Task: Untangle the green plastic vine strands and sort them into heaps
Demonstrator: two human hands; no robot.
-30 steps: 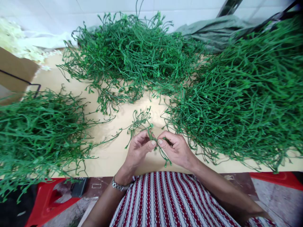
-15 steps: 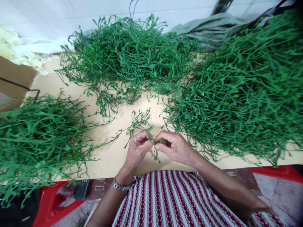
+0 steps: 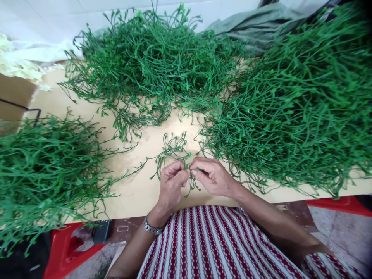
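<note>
A: Green sprig (image 3: 172, 152), thin and branching, sits at the near middle of the table (image 3: 136, 190), its base pinched between both hands while its tips fan out flat on the tabletop.

B: Start at the left of the table, then.

A: A heap of green stems (image 3: 43, 166) covers the left end, spilling over the near edge. At the far middle lies a second heap (image 3: 151, 66), and the largest heap (image 3: 293, 112) fills the right end. The bare patch they ring is where the hands work, so every heap is probably within easy reach.

B: And the hands?

A: The left hand (image 3: 171, 184), with a watch (image 3: 152, 228) at the wrist, is curled nearly closed, thumb and forefinger nipping the sprig's stem. The right hand (image 3: 213, 176) meets it fingertip to fingertip, also closed, pinching the same stem, with a short piece dangling below. Holding it so close together likely steadies the thin stem.

B: Anything past the table?

A: A grey-green cloth (image 3: 261, 25) behind the right heap.
</note>
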